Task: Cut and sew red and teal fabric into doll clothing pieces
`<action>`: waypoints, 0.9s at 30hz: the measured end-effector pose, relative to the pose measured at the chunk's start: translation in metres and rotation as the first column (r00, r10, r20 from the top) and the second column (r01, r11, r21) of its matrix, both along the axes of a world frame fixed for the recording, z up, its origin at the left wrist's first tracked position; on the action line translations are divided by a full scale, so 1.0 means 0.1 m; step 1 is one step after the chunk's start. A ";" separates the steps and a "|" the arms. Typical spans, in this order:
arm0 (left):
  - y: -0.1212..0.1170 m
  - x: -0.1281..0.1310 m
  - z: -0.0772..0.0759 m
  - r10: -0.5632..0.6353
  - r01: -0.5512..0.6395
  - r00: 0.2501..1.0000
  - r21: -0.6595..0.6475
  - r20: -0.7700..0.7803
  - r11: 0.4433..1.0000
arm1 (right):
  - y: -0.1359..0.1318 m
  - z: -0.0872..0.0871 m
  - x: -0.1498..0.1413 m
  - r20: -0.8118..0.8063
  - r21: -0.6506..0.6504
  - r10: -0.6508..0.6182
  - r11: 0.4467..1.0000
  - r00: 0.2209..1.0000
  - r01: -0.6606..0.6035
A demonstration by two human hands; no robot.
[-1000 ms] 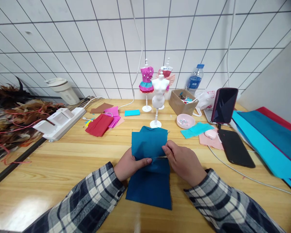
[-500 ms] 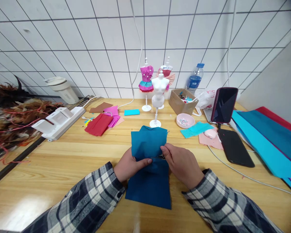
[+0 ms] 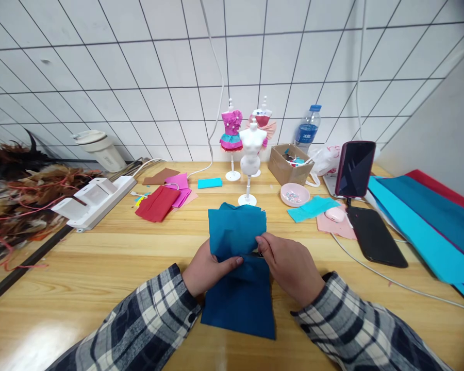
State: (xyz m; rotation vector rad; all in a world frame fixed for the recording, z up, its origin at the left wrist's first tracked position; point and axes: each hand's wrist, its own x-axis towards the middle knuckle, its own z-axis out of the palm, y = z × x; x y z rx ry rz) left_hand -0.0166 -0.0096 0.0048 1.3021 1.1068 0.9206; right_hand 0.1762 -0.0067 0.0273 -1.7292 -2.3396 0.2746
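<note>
"Teal fabric (image 3: 236, 230) is where, exactly, relative to the hands?"

"Between them, above the worktop (image 3: 108, 257). The left hand (image 3: 205, 268) has it clasped at the left edge, thumb lying across the front and the other fingers out of sight behind."

"And the right hand (image 3: 294, 264)?"

"Closed, with its thumb and curled fingers touching the cloth's right edge. A slim dark tool (image 3: 260, 254) shows just beside the fingertips, mostly hidden. Whether the fingers pinch the tool, the cloth or both, I cannot tell."

"How does the cloth sit?"

"One panel stands up above the left thumb; a darker, longer stretch extends below it, towards the person, between the plaid sleeves (image 3: 154, 309)."

"What is past its top edge?"

"A bare white mini mannequin (image 3: 251, 149), its round base just behind the cloth. Two dressed mannequins (image 3: 232, 126) stand farther back, and a pink dish (image 3: 295, 194) of small beads (image 3: 293, 196) is off to the right, near the cardboard box (image 3: 290, 170)."
</note>
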 end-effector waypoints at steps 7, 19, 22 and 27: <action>0.00 -0.01 -0.01 0.000 0.001 0.999 0.012 -0.040 1.000 | 0.02 -0.01 -0.01 0.011 0.005 0.004 1.000 1.000 -0.004; 0.00 -0.02 -0.01 0.007 0.003 0.994 0.085 -0.113 0.996 | 0.01 -0.04 -0.03 0.054 0.075 -0.038 0.997 0.998 0.034; 0.01 -0.02 -0.02 0.004 0.011 0.991 0.111 -0.132 0.994 | 0.01 -0.04 -0.03 0.060 0.088 -0.034 0.996 0.998 0.029; 0.02 -0.03 -0.04 0.006 0.011 0.991 0.119 -0.136 0.993 | 0.01 -0.04 -0.02 0.072 0.084 -0.019 0.996 0.997 0.013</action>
